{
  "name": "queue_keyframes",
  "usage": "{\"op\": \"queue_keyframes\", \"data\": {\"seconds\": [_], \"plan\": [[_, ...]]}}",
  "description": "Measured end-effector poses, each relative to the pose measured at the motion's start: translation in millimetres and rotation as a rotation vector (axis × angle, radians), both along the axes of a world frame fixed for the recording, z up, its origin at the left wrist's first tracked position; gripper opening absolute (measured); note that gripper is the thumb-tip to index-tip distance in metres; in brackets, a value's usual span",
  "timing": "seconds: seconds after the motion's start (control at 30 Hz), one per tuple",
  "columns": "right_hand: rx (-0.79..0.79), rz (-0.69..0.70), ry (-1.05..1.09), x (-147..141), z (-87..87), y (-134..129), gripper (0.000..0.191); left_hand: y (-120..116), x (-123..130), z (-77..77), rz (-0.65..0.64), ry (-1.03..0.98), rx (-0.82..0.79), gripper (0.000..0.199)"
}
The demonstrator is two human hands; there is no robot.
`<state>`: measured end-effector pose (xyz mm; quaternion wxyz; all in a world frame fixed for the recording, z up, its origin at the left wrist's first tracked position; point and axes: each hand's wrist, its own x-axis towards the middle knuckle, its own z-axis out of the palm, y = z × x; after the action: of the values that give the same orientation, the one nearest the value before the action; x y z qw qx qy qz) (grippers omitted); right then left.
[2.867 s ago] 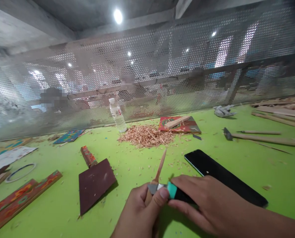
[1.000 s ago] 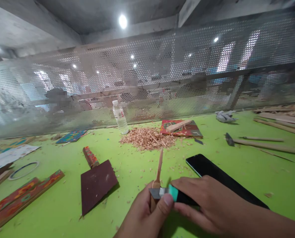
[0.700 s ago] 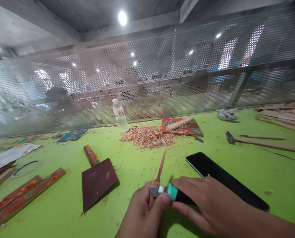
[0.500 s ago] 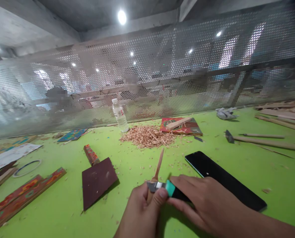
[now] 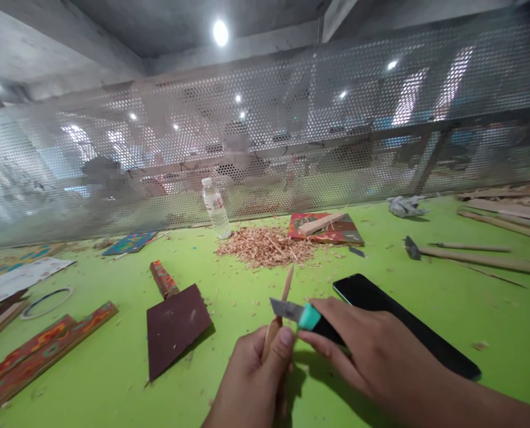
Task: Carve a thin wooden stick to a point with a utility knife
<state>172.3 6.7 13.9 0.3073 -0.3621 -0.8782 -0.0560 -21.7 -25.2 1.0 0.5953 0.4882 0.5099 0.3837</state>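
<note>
My left hand [image 5: 256,374] is closed around a slim carved wooden stick [image 5: 287,284], whose narrow tip points away from me. A utility knife [image 5: 310,317] with a black and teal handle is gripped in my right hand [image 5: 372,351]. Its grey blade lies across the stick just beyond my left thumb; whether it bites into the wood I cannot tell. The stick's lower end is hidden inside my left fist. Beside my right hand, partly behind it, a black phone [image 5: 407,324] lies on the green table.
A pile of wood shavings [image 5: 267,245] lies ahead, by a water bottle [image 5: 217,211] and a painted board [image 5: 352,229]. Brown sandpaper [image 5: 176,330] and painted wood strips [image 5: 46,359] are at left. A hammer [image 5: 470,255] lies right. A perforated metal screen [image 5: 274,142] stands behind.
My right hand has moved the knife blade a little forward along the stick, away from my left thumb. The left hand still holds the stick.
</note>
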Motion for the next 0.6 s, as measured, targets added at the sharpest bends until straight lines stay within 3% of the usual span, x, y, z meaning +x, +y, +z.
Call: {"op": "queue_keyframes", "data": {"seconds": [0.13,0.37,0.6], "plan": [[-0.067,0.021,-0.035,9.8,2.2,4.6,0.036,-1.6,-2.7,-4.0,-0.066,-0.103,0.118,0.056],[-0.326,0.163,-0.130,10.3,-1.9,3.5,0.015,-2.4,-4.5,-12.3,-0.133,-0.172,0.160,0.051],[-0.315,0.178,-0.150,8.4,-0.8,1.8,0.005,-1.3,-4.3,-8.0,-0.117,-0.094,0.189,0.052]]}}
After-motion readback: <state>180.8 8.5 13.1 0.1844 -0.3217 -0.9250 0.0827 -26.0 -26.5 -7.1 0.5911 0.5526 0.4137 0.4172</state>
